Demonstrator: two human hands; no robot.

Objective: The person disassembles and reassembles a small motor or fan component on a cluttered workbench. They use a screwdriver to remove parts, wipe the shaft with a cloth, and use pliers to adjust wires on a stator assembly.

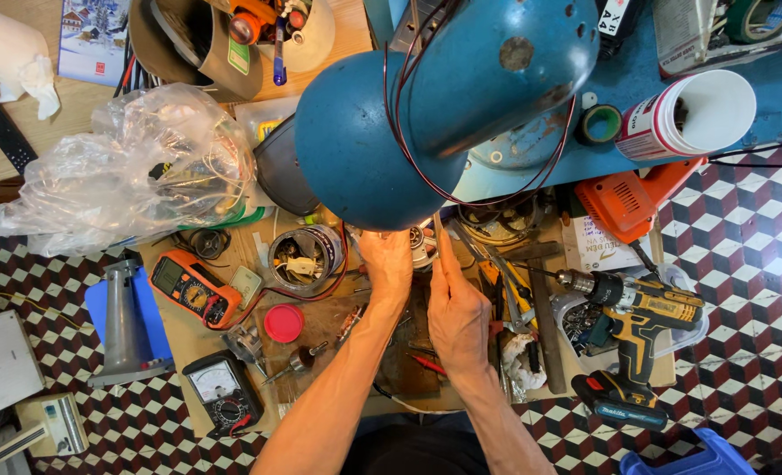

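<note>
- Remote: black, far left, on the wooden top.
- Plastic bag: clear, crumpled, wires inside.
- Grey cone: standing on a blue sheet, on the checkered floor.
- Orange meter: lying flat on the low bench; a black dial meter near it, toward the person.
- Red lid: round, on the bench, just below an open tin of small parts.
- Blue lamp: large metal shade, dark wire looped around it, hanging over the middle of the bench.
- Left hand: raised under the shade's rim, fingers curled; what it grips cannot be told.
- Thin strip: light, narrow, upright between the two hands, just under the shade.
- Right hand: close beside the left, fingers pinched on the strip.
- Drill: yellow and black, cordless, lying right of the hands.
- Orange tool: beyond the drill.
- White tube: open-ended, on the blue table.
</note>
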